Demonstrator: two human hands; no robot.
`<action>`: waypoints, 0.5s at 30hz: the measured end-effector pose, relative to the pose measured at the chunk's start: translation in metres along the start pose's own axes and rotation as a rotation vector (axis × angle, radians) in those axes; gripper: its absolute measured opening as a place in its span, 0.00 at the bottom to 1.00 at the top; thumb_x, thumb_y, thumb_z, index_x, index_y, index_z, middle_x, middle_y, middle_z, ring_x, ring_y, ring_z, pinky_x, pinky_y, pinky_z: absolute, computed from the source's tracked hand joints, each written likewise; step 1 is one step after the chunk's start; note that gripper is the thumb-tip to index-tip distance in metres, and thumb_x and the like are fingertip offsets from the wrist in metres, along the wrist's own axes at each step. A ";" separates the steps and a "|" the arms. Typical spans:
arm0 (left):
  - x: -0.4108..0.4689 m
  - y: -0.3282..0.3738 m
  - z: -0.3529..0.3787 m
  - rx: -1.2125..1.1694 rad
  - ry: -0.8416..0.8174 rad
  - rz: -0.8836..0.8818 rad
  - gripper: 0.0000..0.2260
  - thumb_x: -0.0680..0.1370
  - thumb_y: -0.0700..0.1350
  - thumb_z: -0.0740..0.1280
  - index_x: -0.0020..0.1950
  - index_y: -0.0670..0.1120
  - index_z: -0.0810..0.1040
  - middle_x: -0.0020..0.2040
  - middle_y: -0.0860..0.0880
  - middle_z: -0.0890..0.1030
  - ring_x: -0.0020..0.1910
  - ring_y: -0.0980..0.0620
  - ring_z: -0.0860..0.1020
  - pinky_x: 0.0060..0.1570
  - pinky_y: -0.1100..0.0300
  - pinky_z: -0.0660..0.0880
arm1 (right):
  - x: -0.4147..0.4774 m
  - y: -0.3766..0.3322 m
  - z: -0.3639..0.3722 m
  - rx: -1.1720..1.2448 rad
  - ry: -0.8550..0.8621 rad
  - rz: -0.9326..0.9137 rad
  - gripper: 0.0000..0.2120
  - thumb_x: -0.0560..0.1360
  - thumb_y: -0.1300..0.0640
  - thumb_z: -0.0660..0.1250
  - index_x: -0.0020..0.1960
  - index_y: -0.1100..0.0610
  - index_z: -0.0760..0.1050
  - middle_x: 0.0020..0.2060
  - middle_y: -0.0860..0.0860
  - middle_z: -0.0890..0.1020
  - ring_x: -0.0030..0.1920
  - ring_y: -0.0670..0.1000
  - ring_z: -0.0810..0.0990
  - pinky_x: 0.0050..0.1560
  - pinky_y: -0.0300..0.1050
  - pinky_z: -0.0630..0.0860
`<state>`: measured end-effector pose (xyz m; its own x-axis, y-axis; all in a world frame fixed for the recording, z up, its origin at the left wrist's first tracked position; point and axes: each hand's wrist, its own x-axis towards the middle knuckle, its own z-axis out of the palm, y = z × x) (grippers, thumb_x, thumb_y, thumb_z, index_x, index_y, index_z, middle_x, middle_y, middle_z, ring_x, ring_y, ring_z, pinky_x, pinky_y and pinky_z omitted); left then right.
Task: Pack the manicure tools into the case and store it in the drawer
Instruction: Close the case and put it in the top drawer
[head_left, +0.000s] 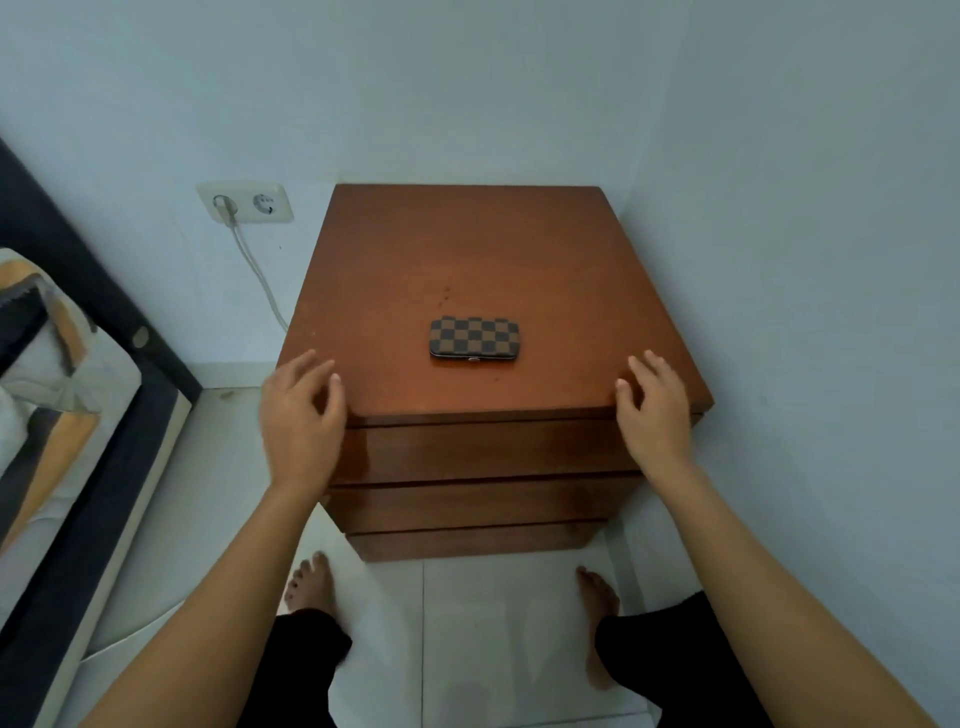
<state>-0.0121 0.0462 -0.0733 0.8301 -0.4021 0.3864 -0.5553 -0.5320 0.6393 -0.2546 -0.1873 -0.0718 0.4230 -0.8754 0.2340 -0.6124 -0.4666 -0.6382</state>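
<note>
You stood barefoot on a pale tiled floor (498, 623) in a corner of pale blue walls (467, 78), facing a brown wooden drawer chest (467, 260) pushed into that corner. To your left ran the dark frame of a bed (78, 519), cut off by the picture's edge, with patterned bedding (47, 364) in grey, white and orange on it. On the wall left of the chest sat a double socket (245, 202) with a white cable (260, 275) plugged into its left outlet and dropping out of sight behind the chest. Three drawer fronts showed below the top, all closed; the top drawer (483, 449) had no handle that you could make out. The checkered case (474, 338) lay flat and closed on the chest's top, near the front edge and roughly centred, its small clasp facing you. Your left hand (301, 415) hovered at the front left corner of the chest, its grip wide and holding nothing, fingers spread. Your right hand (655, 410) hovered at the front right edge, also wide and empty. The case lay between the two hands, well apart from both and a little further back. No manicure tools showed on the top; whether any were inside the closed case could not be told. Whether your fingertips touched the wood was hard to make out.
</note>
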 end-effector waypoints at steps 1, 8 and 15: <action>-0.007 -0.006 -0.007 -0.042 0.068 -0.085 0.15 0.79 0.47 0.60 0.63 0.42 0.76 0.66 0.44 0.74 0.66 0.47 0.68 0.66 0.53 0.63 | -0.004 0.014 -0.008 0.013 0.075 0.047 0.18 0.78 0.61 0.61 0.66 0.66 0.69 0.70 0.62 0.67 0.71 0.59 0.63 0.72 0.48 0.57; -0.036 -0.033 -0.004 -0.411 0.013 -0.581 0.24 0.80 0.58 0.51 0.71 0.47 0.65 0.69 0.45 0.71 0.67 0.45 0.69 0.64 0.52 0.65 | -0.019 0.069 -0.019 0.319 0.140 0.450 0.20 0.79 0.58 0.58 0.69 0.64 0.65 0.67 0.61 0.71 0.67 0.59 0.70 0.68 0.49 0.64; -0.043 -0.036 -0.003 -0.454 0.113 -0.628 0.21 0.80 0.56 0.56 0.66 0.45 0.73 0.63 0.45 0.77 0.62 0.46 0.74 0.63 0.53 0.69 | -0.026 0.066 -0.010 0.417 0.153 0.494 0.15 0.79 0.59 0.59 0.64 0.63 0.70 0.56 0.61 0.77 0.59 0.60 0.75 0.53 0.43 0.66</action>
<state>-0.0279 0.0850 -0.1109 0.9955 -0.0357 -0.0880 0.0753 -0.2683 0.9604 -0.3123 -0.1968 -0.1122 0.0401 -0.9962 -0.0769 -0.3871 0.0555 -0.9204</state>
